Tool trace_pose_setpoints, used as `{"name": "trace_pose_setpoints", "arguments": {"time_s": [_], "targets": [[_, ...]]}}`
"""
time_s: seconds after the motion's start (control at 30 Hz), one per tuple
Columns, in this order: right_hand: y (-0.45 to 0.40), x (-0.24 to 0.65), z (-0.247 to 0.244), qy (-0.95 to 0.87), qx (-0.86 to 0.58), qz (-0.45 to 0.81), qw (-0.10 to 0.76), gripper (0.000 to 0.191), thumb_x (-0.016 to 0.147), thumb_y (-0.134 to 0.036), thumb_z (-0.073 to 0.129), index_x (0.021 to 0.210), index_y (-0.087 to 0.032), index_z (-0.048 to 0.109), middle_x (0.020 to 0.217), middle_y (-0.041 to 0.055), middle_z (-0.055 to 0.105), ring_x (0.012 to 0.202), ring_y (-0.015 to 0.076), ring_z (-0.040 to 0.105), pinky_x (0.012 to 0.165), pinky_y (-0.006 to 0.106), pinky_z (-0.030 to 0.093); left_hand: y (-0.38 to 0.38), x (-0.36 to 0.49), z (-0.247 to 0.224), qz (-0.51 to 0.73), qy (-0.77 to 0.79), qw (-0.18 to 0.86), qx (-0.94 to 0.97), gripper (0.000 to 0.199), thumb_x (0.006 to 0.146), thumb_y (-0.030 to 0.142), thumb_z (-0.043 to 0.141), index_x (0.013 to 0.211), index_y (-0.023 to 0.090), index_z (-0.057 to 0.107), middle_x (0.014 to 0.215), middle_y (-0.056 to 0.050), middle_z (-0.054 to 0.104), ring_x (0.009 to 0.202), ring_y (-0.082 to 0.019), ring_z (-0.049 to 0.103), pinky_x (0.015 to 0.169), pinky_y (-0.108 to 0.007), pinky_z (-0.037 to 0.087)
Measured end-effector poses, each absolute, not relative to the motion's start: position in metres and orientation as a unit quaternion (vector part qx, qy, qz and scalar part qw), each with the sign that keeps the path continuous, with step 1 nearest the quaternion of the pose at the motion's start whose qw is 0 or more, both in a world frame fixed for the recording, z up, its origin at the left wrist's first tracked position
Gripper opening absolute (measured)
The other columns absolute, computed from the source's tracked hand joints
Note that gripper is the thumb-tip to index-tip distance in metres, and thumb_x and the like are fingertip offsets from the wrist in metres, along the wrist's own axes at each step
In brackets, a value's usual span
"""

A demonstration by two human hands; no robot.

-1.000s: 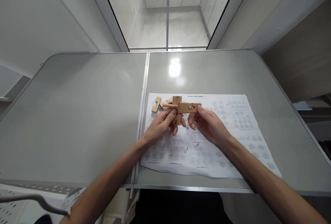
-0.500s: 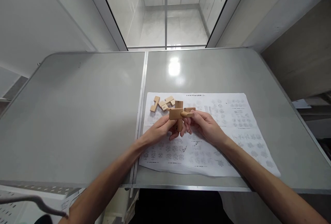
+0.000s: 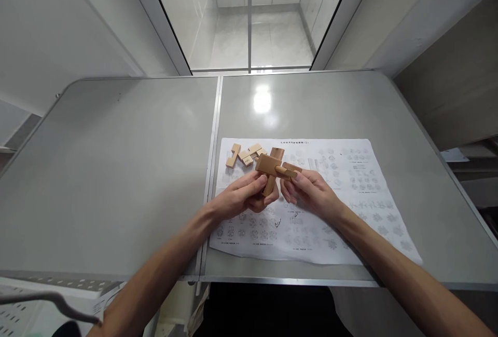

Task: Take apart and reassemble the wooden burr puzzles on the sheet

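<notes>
Between my hands, above the paper, is a wooden interlocking puzzle (image 3: 268, 166) made of several crossed wooden pieces, tilted to the right. My left hand (image 3: 249, 191) grips its lower left part, thumb on the front piece and fingers curled behind. With thumb and fingers, my right hand (image 3: 311, 187) pinches the pieces that stick out on the right. Behind the puzzle lie loose wooden pieces: a notched one (image 3: 233, 156) at the left and a small cluster (image 3: 249, 153) beside it, partly hidden by the puzzle.
A large printed sheet (image 3: 342, 223) with small diagrams lies under my hands on the grey table (image 3: 116, 171). A metal seam (image 3: 212, 155) runs across the tabletop at the sheet's left edge. Glass doors (image 3: 268, 36) stand beyond the far edge.
The puzzle has tilted clockwise and shifted slightly right. My left hand's fingers have closed further round its lower part, and my right hand has moved a little to the right.
</notes>
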State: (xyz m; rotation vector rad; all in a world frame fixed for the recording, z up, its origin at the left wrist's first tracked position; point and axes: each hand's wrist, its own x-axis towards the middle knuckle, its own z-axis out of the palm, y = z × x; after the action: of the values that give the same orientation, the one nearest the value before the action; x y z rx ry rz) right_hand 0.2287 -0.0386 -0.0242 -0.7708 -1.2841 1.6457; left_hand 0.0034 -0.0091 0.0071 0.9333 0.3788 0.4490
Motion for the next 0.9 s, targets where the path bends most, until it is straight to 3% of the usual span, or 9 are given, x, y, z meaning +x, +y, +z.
{"name": "trace_pose_setpoints", "arguments": {"time_s": [0.27,0.6,0.9], "targets": [[-0.036,0.226,-0.025,-0.526,-0.32,0.662,0.427,0.047,0.113,-0.049,0.053,0.076,-0.022,0.064,0.067,-0.0005,0.063,0.06,0.0154,0.059,0.067,0.034,0.049,-0.006,0.0,-0.001,0.189,0.184,0.857,0.443,0.043,0.104,0.061,0.064,0.105,0.019,0.059,0.075,0.003,0.054,0.047,-0.005,0.024,0.044,-0.023,0.019],[-0.037,0.231,-0.03,-0.539,-0.25,0.714,0.371,0.049,0.114,-0.049,0.05,0.077,-0.021,0.064,0.065,-0.0005,0.062,0.06,0.0151,0.06,0.065,0.032,0.049,-0.003,-0.003,-0.002,0.178,0.154,0.869,0.435,0.051,0.1,0.066,0.067,0.093,0.016,0.061,0.077,-0.002,0.071,0.033,-0.003,0.049,0.031,-0.016,0.032],[-0.036,0.23,-0.022,-0.548,-0.264,0.704,0.368,0.051,0.115,-0.049,0.05,0.075,-0.021,0.064,0.067,0.0008,0.063,0.059,0.015,0.057,0.065,0.033,0.049,-0.007,0.001,-0.005,0.218,0.203,0.889,0.347,0.046,0.099,0.06,0.073,0.096,0.015,0.06,0.072,0.003,0.066,0.03,0.001,0.037,0.029,-0.015,0.022]]}}
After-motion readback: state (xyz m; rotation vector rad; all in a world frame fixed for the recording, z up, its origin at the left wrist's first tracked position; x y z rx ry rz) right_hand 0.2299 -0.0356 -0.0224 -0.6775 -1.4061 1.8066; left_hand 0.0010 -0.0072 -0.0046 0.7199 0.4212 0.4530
